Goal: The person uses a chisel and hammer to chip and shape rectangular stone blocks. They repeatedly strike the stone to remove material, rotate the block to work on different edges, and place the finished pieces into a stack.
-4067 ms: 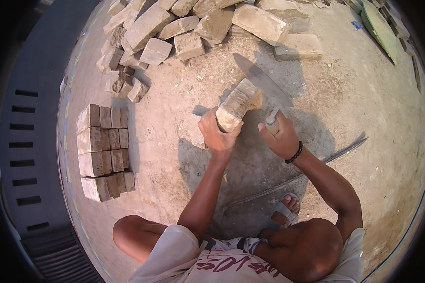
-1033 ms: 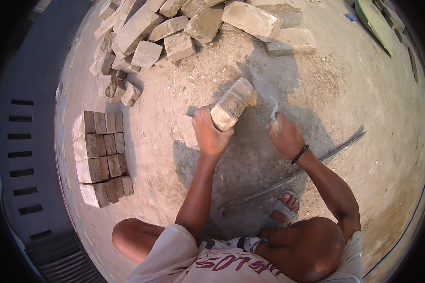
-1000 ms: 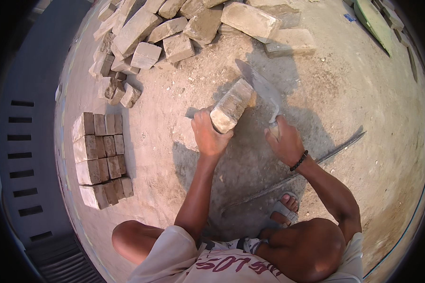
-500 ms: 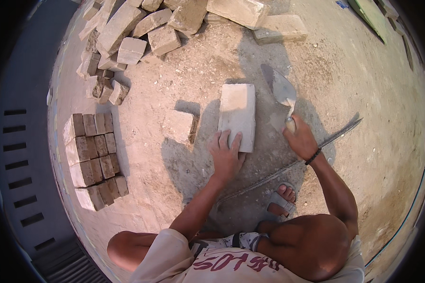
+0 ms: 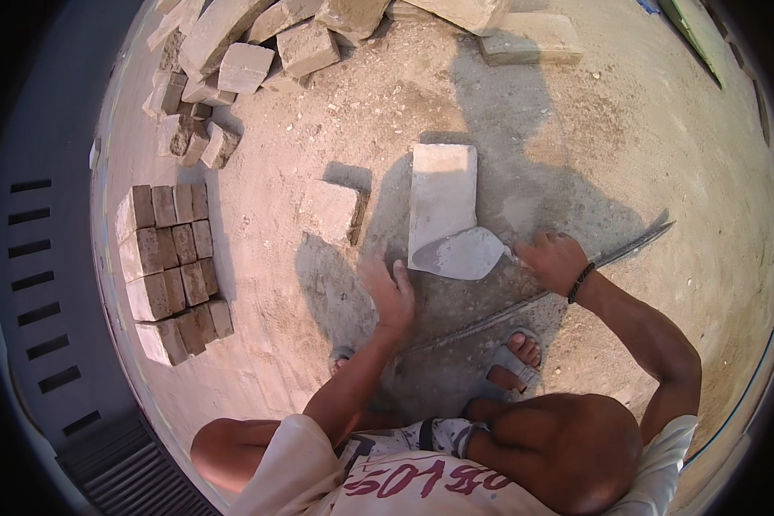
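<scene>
A pale rectangular brick point(image 5: 443, 198) lies flat on the sandy ground in front of me. My right hand point(image 5: 557, 260) is closed round the handle of a trowel point(image 5: 460, 254), whose grey blade rests across the near end of the brick. My left hand point(image 5: 389, 291) hovers just left of the blade with its fingers spread, holding nothing. A smaller squarish block point(image 5: 331, 211) sits on the ground left of the brick. My sandalled foot point(image 5: 514, 354) is planted below the hands.
A neat stack of bricks point(image 5: 172, 271) stands at the left. A loose heap of rough bricks point(image 5: 258, 52) lies at the top left, with a flat slab point(image 5: 529, 39) at the top. A long thin metal rod point(image 5: 568, 279) runs across the ground under my right wrist.
The brick I held up on edge in my left hand now lies flat on the ground. My left hand has let go of it. The trowel has come down onto the brick's near end.
</scene>
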{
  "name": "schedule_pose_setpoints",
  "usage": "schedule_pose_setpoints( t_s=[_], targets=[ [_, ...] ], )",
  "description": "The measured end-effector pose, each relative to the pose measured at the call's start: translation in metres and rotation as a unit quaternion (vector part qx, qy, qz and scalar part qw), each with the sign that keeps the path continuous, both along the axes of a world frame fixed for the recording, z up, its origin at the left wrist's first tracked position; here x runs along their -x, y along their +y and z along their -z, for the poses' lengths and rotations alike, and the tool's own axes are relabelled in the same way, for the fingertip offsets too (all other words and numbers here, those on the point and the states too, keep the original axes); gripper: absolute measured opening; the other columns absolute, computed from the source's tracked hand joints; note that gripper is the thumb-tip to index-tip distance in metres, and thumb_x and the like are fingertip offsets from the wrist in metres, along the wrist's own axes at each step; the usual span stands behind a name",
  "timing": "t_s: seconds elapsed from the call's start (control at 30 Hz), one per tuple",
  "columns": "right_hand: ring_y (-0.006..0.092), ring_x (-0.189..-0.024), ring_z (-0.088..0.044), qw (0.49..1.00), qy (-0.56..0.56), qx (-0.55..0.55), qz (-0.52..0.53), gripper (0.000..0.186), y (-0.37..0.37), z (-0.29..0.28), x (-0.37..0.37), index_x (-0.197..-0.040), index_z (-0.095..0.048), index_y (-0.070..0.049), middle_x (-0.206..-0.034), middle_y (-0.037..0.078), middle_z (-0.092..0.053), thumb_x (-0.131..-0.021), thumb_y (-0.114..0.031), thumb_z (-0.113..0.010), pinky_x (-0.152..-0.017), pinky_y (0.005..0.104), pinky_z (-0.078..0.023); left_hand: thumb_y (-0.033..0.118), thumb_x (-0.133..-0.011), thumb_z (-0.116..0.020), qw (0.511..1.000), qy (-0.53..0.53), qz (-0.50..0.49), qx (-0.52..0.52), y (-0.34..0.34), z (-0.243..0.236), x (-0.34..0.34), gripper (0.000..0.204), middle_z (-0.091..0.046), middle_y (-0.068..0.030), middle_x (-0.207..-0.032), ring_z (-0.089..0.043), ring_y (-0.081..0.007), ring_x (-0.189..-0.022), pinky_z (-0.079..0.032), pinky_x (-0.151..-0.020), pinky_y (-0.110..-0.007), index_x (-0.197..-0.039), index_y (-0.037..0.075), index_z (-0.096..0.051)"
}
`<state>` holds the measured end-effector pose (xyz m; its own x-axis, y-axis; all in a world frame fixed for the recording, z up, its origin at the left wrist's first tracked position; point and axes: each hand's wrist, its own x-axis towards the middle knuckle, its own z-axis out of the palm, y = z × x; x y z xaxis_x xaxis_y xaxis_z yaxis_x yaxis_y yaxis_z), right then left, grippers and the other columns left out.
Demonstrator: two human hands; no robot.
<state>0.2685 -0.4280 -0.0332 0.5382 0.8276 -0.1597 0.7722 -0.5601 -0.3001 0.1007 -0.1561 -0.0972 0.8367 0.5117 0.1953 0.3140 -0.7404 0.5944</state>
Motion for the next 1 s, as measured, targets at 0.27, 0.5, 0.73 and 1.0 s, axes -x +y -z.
schedule_pose_setpoints(
  t_s=[0.27,0.5,0.73,1.0],
  targets=[
    [0.0394,-0.074,-0.066,0.998,-0.021,-0.021,-0.055,0.028,0.055,-0.028,-0.026,-0.113,-0.053,-0.009,-0.086,0.020,-0.063,-0.088,-0.015,-0.062,-0.062,0.0477,-0.053,0.008,-0.094,-0.051,0.988,0.019,-0.128,0.086,0.030,0.002,0.028,0.035,-0.055,-0.0200,-0.110,-0.051,-0.0327,-0.102,-0.039,-0.092,-0.044,-0.126,-0.004,-0.051],
    [0.0415,-0.079,-0.067,0.977,-0.054,0.157,0.133,0.020,0.058,-0.019,-0.123,-0.109,-0.053,-0.007,-0.096,0.025,-0.067,-0.091,-0.015,-0.055,-0.069,0.0487,-0.055,0.020,-0.095,-0.064,0.771,0.083,-0.269,0.572,-0.016,-0.027,0.007,0.033,-0.057,-0.0088,-0.104,-0.055,-0.0174,-0.087,-0.048,-0.067,-0.034,-0.120,0.001,-0.054],
    [0.0482,-0.095,-0.062,0.954,0.107,-0.236,0.148,0.038,0.092,0.000,-0.102,-0.118,-0.052,0.001,-0.097,0.030,-0.065,-0.086,-0.018,-0.061,-0.082,0.0517,-0.048,0.023,-0.089,-0.072,0.670,0.054,-0.319,0.668,-0.071,-0.033,-0.054,0.046,-0.061,-0.0065,-0.110,-0.059,-0.0200,-0.090,-0.050,-0.073,-0.038,-0.128,0.010,-0.052],
    [0.0474,-0.104,-0.060,0.902,0.193,-0.305,0.237,0.045,0.113,0.050,-0.089,-0.122,-0.053,0.003,-0.107,0.030,-0.063,-0.085,-0.021,-0.064,-0.088,0.0472,-0.048,0.002,-0.079,-0.075,0.680,-0.172,-0.383,0.602,-0.069,-0.013,-0.076,0.057,-0.060,-0.0106,-0.116,-0.061,-0.0244,-0.104,-0.050,-0.089,-0.035,-0.128,0.002,-0.047]
  ],
)
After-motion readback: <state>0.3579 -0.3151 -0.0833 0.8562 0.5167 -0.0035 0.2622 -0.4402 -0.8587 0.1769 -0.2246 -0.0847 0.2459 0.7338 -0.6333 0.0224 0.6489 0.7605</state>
